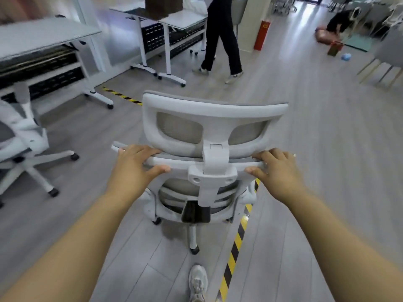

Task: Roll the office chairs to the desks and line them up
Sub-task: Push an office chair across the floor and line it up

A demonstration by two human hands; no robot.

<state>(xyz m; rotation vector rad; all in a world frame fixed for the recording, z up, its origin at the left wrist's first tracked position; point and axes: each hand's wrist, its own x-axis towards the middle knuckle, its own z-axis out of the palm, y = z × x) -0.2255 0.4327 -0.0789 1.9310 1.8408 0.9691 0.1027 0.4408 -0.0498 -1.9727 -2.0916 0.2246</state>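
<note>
A white and grey mesh office chair (214,114) stands in front of me, its back and headrest facing me. My left hand (133,165) grips the left end of the backrest's top rail, fingers over the top and thumb underneath. On the right end of the same rail, my right hand (277,168) holds it the same way. A second white office chair (24,136) stands at the left edge, next to a white desk (43,35). Two more white desks on castors (181,18) stand further back.
A person in black trousers (220,38) walks across the floor ahead. Yellow-black floor tape (234,247) runs under the chair and to the right. A red post (261,34), another person crouching (339,21) and grey chairs (390,46) lie at the far right.
</note>
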